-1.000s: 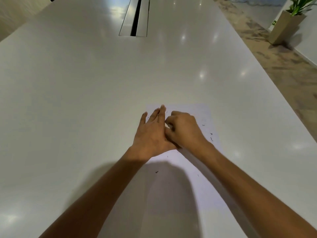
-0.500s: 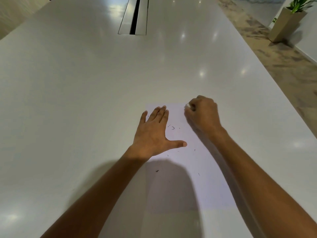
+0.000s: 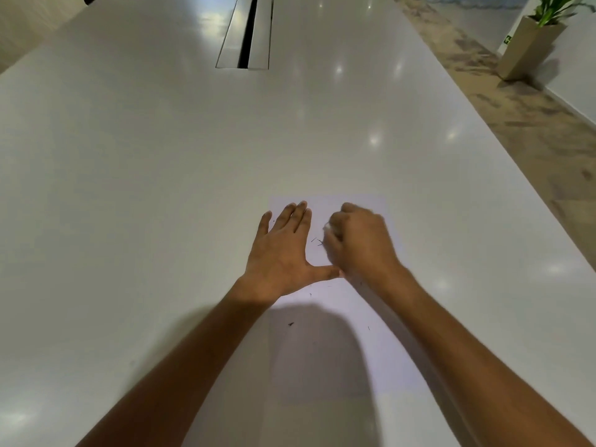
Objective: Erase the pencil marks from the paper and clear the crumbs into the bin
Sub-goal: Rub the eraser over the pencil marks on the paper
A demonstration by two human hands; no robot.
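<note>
Paper (image 3: 325, 333) lies flat on the white worktop (image 3: 129, 188), thin and floppy, likely slides. My left hand (image 3: 283, 256) presses it down, fingers spread. My right hand (image 3: 358, 243) pinches a small pale eraser (image 3: 327, 227) by the pencil marks (image 3: 317, 241), crumbs (image 3: 291, 324) scattered.

1. The setting appeared to be an office meeting room or a similar workplace interior
2. A long, glossy white table (image 3: 161, 156) filled most of the view, of the size and finish of a conference table
3. A recessed metal hatch (image 3: 246, 32) with a dark slot was set into the table's centre line, of the sort used for cable or power access
4. Several ceiling lights were reflected as bright spots on the tabletop
5. The floor (image 3: 532, 130) to the right was a mottled brown and beige surface, possibly carpet
6. A tall, tapered beige planter (image 3: 529, 48) holding a green plant stood against a white wall (image 3: 577, 69)
</note>
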